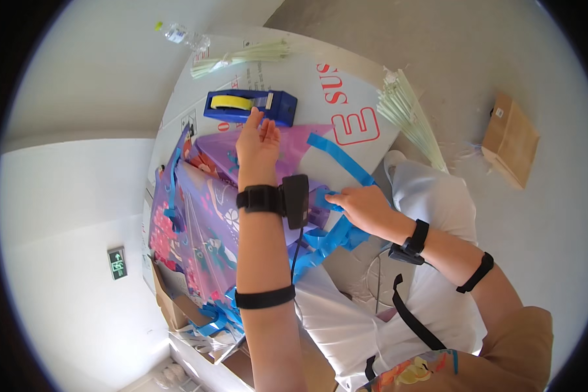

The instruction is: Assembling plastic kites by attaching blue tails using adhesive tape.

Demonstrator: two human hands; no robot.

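Here, the left grip (259, 147) is just beside the blue tape holder (283, 108) on the counter (297, 72), and I can't tell if it pinches anything. The right grip (367, 210) pinches a blue ribbon (321, 198) by the purple sheet (212, 196).

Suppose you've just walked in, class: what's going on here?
A person's left hand is at a blue tape dispenser with a yellow roll; whether they touch is unclear. The right hand pinches a flat blue ribbon beside a shiny purple patterned sheet. The sheet lies partly on a pale board with red printing.
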